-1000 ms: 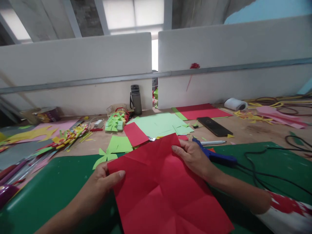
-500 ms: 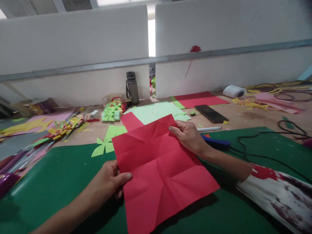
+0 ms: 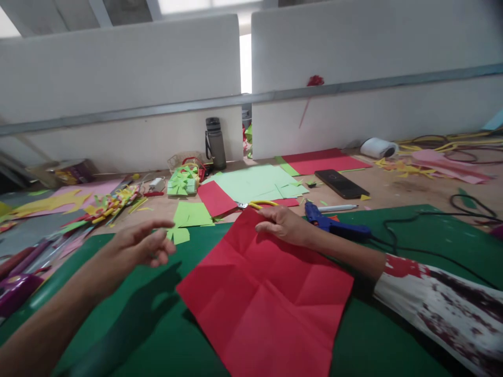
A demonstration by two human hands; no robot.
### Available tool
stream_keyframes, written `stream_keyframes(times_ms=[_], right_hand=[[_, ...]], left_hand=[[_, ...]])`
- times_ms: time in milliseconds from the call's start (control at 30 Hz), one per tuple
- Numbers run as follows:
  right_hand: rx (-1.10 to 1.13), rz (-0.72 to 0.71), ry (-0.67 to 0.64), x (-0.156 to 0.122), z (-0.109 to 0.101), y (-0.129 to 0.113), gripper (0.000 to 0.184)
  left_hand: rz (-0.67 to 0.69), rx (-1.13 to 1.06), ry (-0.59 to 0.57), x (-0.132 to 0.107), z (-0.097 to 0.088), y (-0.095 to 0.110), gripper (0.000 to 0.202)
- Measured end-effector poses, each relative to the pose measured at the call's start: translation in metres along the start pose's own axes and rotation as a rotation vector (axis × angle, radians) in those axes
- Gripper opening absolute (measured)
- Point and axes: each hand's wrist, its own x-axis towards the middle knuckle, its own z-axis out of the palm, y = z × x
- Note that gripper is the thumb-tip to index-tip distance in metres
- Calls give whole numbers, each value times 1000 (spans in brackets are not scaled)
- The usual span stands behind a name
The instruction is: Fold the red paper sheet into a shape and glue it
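A creased square sheet of red paper (image 3: pixel 271 293) hangs tilted over the green mat (image 3: pixel 129 314), crossed by several fold lines. My right hand (image 3: pixel 285 225) pinches its far corner between thumb and fingers. Off to the left, my left hand (image 3: pixel 147 243) is in the air with fingers apart and nothing in it. Just beyond the left fingertips lies a light green paper cutout (image 3: pixel 178 235). Behind the right hand, yellow-handled scissors (image 3: pixel 262 203) rest partly covered, and a blue glue gun (image 3: pixel 334 222) lies beside the right forearm.
At the back stand a grey bottle (image 3: pixel 215 144) and a phone (image 3: pixel 341 184) lying flat. Pale green sheets (image 3: pixel 251 180), red sheets (image 3: pixel 322 161) and a white roll (image 3: pixel 378 148) lie along the white partition (image 3: pixel 129 68). A black cord (image 3: pixel 428 256) crosses the mat's right side.
My left hand has let go of the red paper and moved left. The sheet has turned in my right hand, which has shifted slightly left, and the scissors now show behind it.
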Motion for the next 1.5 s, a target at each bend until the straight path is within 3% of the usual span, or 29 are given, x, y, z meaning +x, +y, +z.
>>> stream_keyframes(times_ms=[100,167,233,267,367,467,533,600,667,767,933,1100,1267,1433,1500], right_hand=[[-23,-76,-145,10,8,-5,25],[-55,-119,-208,17,12,-9,21],[-109,-142,-239,22,13,-13,16],[-148,-145,-239,23,12,-17,13],[-293,-121,-181,18,0,-30,28],[-448,-112,-100,-1,-8,-44,40],[-676,-225,-86,-17,-1,-49,34],[-749,-346,-162,-33,16,-49,26],[-700,-406,-281,-46,35,-48,26],[-496,-326,-414,-56,50,-49,34],[-103,-215,-564,-54,41,-59,54],[-1,-217,-708,-49,34,-61,65],[21,-237,-682,-48,34,-60,60],[74,-255,-659,-46,43,-60,69],[89,-293,-658,-44,47,-59,63]], left_hand=[[139,200,-81,22,0,18,50],[229,239,-239,35,17,23,49],[207,186,-462,42,39,20,34],[195,176,-500,44,50,16,26],[172,164,-461,45,71,4,28],[140,158,-387,42,76,-6,26],[129,160,-337,40,74,-8,25],[132,168,-280,38,74,-10,24],[146,178,-223,37,74,-11,25],[157,176,-177,36,73,-15,25],[108,134,-187,34,67,-16,25],[62,87,-225,35,62,-12,28],[46,72,-229,34,64,-16,24],[41,66,-225,33,65,-19,23],[24,44,-250,34,64,-17,25]])
